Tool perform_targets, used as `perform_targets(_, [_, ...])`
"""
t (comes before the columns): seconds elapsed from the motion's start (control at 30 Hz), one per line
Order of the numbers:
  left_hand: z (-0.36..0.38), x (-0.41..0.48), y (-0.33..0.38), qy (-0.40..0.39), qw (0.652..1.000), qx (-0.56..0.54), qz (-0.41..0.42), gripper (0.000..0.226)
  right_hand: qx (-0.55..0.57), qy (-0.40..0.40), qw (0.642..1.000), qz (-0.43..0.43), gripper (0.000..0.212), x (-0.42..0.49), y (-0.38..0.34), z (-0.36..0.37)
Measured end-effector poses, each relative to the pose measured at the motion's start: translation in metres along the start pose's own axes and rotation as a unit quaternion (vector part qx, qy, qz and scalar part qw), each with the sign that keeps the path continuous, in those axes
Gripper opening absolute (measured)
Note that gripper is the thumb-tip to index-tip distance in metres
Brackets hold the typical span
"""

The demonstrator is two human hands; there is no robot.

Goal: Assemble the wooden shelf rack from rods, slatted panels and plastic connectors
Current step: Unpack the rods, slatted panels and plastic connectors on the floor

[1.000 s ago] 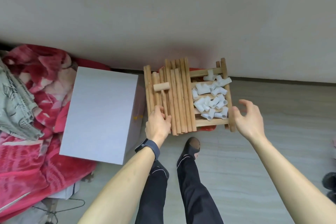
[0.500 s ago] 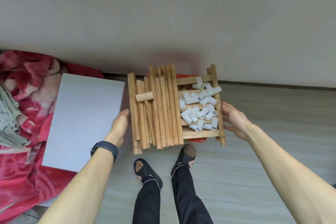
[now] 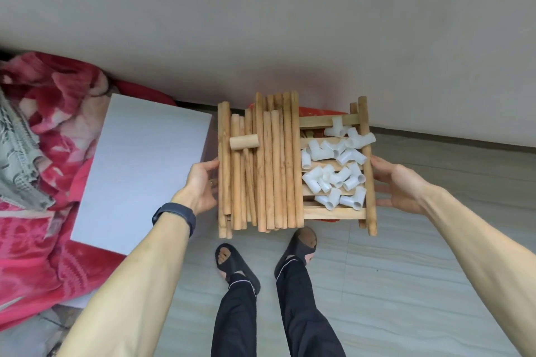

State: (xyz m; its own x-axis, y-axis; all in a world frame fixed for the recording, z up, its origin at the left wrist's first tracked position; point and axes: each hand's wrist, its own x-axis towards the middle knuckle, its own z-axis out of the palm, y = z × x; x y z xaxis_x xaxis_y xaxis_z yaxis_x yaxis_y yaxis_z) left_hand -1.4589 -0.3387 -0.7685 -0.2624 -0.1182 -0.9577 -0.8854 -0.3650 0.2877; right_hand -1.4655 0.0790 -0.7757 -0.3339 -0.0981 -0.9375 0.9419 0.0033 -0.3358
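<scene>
A stack of wooden slatted panels (image 3: 333,213) rests on a red support by the wall. On its left half lie several long wooden rods (image 3: 275,168), with a short wooden cylinder (image 3: 243,142) lying crosswise on them. A pile of white plastic connectors (image 3: 333,171) covers its right half. My left hand (image 3: 200,185) grips the left edge, thumb on top and fingers tucked beside the outer rod. My right hand (image 3: 400,185) clasps the right rail, its fingers against the wood.
A white box (image 3: 139,168) stands just left of the stack, close to my left hand. A red blanket (image 3: 43,240) lies further left. The grey wall rises right behind the stack. My feet in black sandals (image 3: 235,264) stand on the tiled floor below it.
Both hands have closed in on the stack from either side. The left hand left the rods and moved to the left edge; the right came against the right rail.
</scene>
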Motion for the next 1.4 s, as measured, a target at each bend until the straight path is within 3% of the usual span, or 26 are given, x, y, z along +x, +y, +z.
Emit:
perform_targets(0.17, [-0.010, -0.007, -0.013, 0.009, 1.000, -0.026, -0.008, 0.034, 0.035, 0.006, 0.999, 0.016, 0.030, -0.011, 0.030, 0.004])
perform_targets(0.33, [-0.034, -0.016, -0.022, -0.004, 0.999, 0.044, -0.031, 0.023, 0.057, -0.019, 0.998, 0.027, 0.027, -0.022, 0.066, 0.004])
perform_targets(0.43, [-0.051, -0.021, -0.028, -0.029, 0.995, 0.083, -0.044, 0.027, 0.059, -0.027, 0.998, 0.026, 0.028, -0.033, 0.084, 0.004])
perform_targets(0.7, [-0.067, -0.055, -0.036, -0.077, 0.990, 0.119, -0.010, 0.029, 0.100, 0.014, 0.995, -0.019, 0.028, -0.080, 0.147, 0.024])
perform_targets(1.03, [-0.082, -0.219, -0.037, -0.142, 0.972, 0.181, 0.053, 0.035, 0.138, 0.062, 0.980, -0.133, 0.031, -0.286, 0.198, 0.063])
perform_targets(1.4, [-0.070, -0.372, -0.110, -0.216, 0.918, 0.322, 0.086, 0.036, 0.281, 0.146, 0.926, -0.204, 0.031, -0.472, 0.371, 0.097])
